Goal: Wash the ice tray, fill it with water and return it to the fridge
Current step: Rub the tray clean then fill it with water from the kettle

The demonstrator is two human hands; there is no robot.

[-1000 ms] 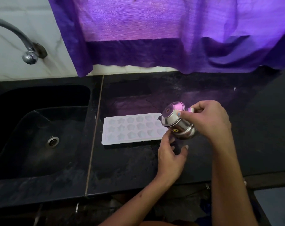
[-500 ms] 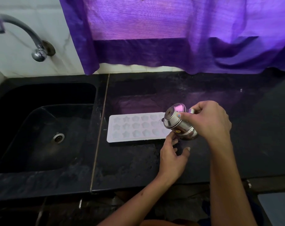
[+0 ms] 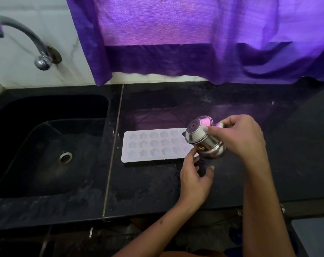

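Note:
A white ice tray [image 3: 153, 145] with star and flower shaped cells lies flat on the black counter [image 3: 148, 186], just right of the sink. My right hand [image 3: 239, 136] grips a small steel jug [image 3: 203, 140] by its handle and holds it tilted, spout toward the tray's right end. The jug hides the tray's right end. My left hand [image 3: 194, 179] rests on the counter below the jug, fingers apart, fingertips touching the tray's near right corner.
A black sink [image 3: 46, 149] with a metal drain [image 3: 65, 157] lies to the left, under a curved steel tap [image 3: 27, 39] on the tiled wall. A purple curtain [image 3: 194, 34] hangs over the back of the counter. The counter's front edge runs below my arms.
The view has shifted a little, so the sink and tap show further right. The jug stays tilted over the tray's right end and my left hand stays by its corner.

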